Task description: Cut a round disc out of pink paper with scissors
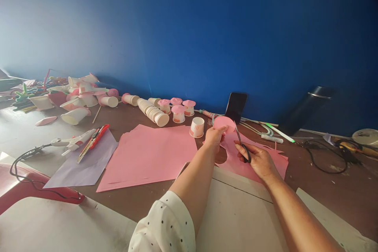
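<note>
My left hand [215, 137] pinches a round pink paper disc [223, 124] by its lower edge, raised above the table. In my right hand [260, 159] is a pair of scissors [242, 146] with black handles, its blades pointing up against the disc's right edge. Whether the blades are parted is hard to make out. Beneath both hands lies a cut pink sheet [240, 161] with a rounded gap in its left side. A paper cup [197, 127] with pink marks stands upright just left of my left hand.
Pink sheets [150, 157] lie left of my arm, beside a lilac sheet [97, 161] bearing a red cutter [93, 141] and a glue gun [72, 141]. Nested cups [152, 111] and several pink-topped cups [178, 115] line the back. A phone [236, 107] leans against the blue wall.
</note>
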### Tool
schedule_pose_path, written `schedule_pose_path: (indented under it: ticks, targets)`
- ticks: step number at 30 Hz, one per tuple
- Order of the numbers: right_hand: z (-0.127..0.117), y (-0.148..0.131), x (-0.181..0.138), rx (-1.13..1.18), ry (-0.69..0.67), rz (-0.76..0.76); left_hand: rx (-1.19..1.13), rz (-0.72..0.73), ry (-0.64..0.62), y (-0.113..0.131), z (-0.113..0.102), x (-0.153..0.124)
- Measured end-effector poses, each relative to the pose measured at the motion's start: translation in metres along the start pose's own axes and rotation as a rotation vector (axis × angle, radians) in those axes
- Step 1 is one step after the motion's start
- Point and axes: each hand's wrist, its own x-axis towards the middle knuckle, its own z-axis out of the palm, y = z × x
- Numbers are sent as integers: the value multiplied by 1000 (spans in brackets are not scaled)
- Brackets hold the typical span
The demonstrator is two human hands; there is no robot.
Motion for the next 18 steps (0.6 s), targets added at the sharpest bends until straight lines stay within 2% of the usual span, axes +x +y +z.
schedule_pose_path:
  ticks: [18]
  targets:
    - [0,-1,2,-26,-1,-17,-24,5,-9,-2,-1,2]
